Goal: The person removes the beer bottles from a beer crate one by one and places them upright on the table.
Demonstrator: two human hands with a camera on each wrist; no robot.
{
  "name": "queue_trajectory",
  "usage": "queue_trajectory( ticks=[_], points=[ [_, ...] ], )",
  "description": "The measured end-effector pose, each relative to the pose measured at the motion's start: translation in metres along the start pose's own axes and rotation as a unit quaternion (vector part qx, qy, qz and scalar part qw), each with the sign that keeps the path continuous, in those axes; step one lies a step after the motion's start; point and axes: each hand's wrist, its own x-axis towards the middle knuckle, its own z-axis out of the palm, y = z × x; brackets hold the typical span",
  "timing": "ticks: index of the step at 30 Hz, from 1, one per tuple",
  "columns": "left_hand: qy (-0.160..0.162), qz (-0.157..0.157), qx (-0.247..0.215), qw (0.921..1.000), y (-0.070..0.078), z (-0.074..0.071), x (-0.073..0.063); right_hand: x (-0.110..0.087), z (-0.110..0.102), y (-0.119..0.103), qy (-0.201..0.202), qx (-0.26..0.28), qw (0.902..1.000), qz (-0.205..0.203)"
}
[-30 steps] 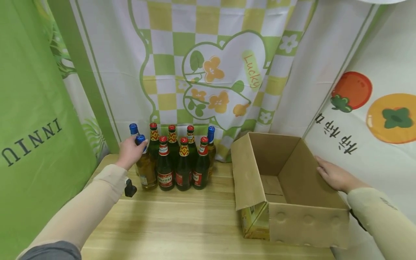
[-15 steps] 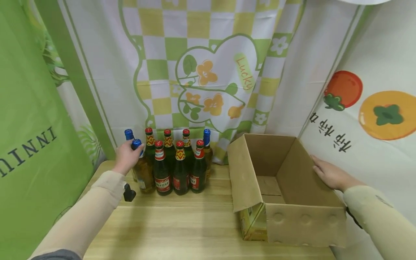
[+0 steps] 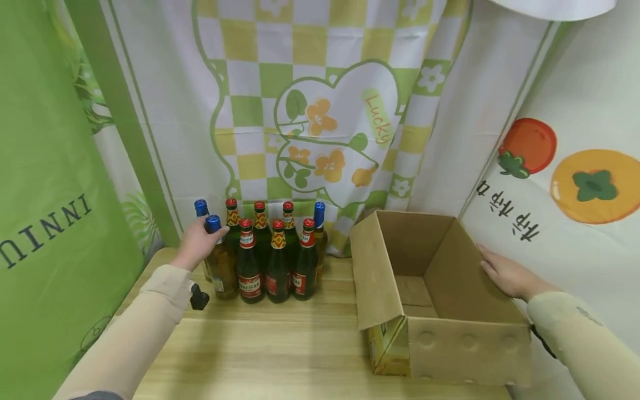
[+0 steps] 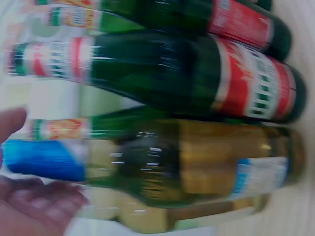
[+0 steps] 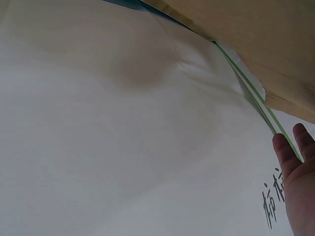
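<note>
A clear amber-coloured bottle with a blue foil top (image 3: 223, 272) stands upright at the front left of a bottle group. My left hand (image 3: 196, 241) is at its neck; in the left wrist view the thumb (image 4: 11, 123) and the fingers (image 4: 44, 199) lie on either side of the blue foil, apart from each other. Close beside it stand several green beer bottles with red caps (image 3: 250, 272). Over on the right, my right hand (image 3: 512, 272) rests with extended fingers against the right side of an open cardboard box (image 3: 465, 350).
Another blue-topped bottle (image 3: 201, 208) stands behind at left, and one more (image 3: 320, 222) at the group's right end. The wooden table (image 3: 260, 355) extends in front. Printed curtains (image 3: 345, 33) hang behind; the box flaps fold outward.
The head view has shifted slightly. My left thumb stands a little farther from the blue foil top than before. The bottles keep their places, and my right hand stays at the box.
</note>
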Motion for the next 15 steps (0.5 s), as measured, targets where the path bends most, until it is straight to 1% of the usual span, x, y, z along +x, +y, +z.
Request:
queue_trajectory(
  ticks=[1,3,5,7,9,10,11,13,15],
  points=[
    [-0.008,-0.003,-0.016,0.9998,0.003,-0.002,-0.005,-0.001,0.002,0.001,-0.002,0.002,1.0,-0.001],
    [-0.024,-0.008,-0.054,0.9982,0.008,-0.006,-0.023,-0.004,0.006,0.005,-0.006,0.004,1.0,0.0],
    [-0.031,-0.013,-0.108,0.9936,0.01,-0.009,-0.05,-0.007,0.006,0.01,-0.009,0.006,0.9999,0.003],
    [-0.034,-0.021,-0.148,0.9883,0.007,-0.011,-0.08,-0.01,0.003,0.014,-0.012,0.008,0.9999,0.007],
    [-0.029,-0.027,-0.148,0.9881,-0.002,-0.014,-0.108,-0.013,-0.001,0.019,-0.019,0.012,0.9997,0.011],
    [-0.025,-0.034,-0.149,0.9879,-0.008,-0.016,-0.121,-0.014,-0.004,0.02,-0.027,0.015,0.9994,0.014],
    [-0.022,-0.04,-0.141,0.989,-0.014,-0.017,-0.132,-0.014,-0.007,0.02,-0.042,0.018,0.9988,0.019],
    [-0.019,-0.048,-0.112,0.9924,-0.025,-0.02,-0.147,-0.015,-0.016,0.019,-0.068,0.012,0.9972,0.027],
    [-0.021,-0.041,-0.083,0.9954,-0.033,-0.021,-0.154,-0.015,-0.028,0.012,-0.094,-0.009,0.9948,0.039]
  ],
)
